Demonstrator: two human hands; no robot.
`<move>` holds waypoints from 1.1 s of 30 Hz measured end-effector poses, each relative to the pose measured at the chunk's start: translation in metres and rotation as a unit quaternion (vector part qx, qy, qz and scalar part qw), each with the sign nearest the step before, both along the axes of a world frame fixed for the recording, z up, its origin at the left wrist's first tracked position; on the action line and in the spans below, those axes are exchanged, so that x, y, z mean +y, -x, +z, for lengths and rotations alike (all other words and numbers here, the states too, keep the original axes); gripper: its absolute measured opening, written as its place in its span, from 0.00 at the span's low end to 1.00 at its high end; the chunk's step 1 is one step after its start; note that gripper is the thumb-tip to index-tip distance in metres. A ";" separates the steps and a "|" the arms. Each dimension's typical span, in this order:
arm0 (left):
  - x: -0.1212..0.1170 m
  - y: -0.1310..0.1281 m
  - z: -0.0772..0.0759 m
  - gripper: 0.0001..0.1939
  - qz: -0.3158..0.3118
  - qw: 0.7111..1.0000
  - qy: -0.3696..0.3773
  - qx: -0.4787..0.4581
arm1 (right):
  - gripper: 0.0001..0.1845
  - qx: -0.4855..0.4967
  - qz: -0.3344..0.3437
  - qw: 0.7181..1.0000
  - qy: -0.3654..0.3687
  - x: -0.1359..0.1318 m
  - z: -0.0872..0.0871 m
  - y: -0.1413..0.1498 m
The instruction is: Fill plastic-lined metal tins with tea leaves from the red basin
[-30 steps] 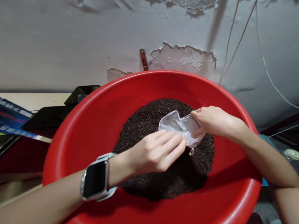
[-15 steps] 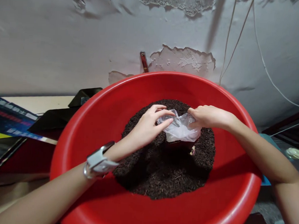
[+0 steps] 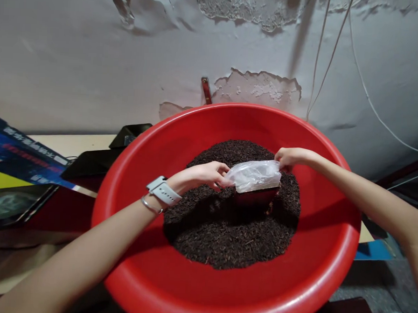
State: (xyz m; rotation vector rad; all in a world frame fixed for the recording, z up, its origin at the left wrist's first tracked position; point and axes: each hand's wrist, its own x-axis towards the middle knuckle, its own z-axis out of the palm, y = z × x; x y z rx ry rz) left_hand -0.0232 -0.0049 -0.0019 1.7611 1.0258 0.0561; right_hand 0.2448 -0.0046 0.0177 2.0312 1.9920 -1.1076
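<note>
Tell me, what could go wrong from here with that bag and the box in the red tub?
The bag looks thin, and the left hand and right hand are at its opposite ends, so a hard pull might tear it. The box seems to rest on loose dark flakes, so it could tip if the bag tugs on it. Flakes might also get in if it tips.

Dim, uneven light; dark shadows; edges stretched, perhaps slightly soft.
</note>
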 end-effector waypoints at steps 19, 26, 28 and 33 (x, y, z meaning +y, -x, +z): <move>0.006 -0.013 -0.032 0.11 0.223 0.969 0.077 -0.070 | 0.10 0.156 -0.120 0.978 -0.064 -0.007 -0.026 -0.001; 0.005 -0.005 -0.033 0.09 0.143 0.984 -0.080 0.070 | 0.07 0.041 -0.064 0.994 -0.081 -0.016 -0.037 -0.011; 0.005 -0.008 -0.023 0.10 0.146 0.950 -0.270 0.061 | 0.05 0.008 -0.057 0.989 -0.135 -0.017 -0.026 -0.011; -0.003 -0.021 0.004 0.21 0.017 0.930 -0.364 -0.048 | 0.21 0.037 0.112 0.940 -0.321 -0.026 0.012 -0.001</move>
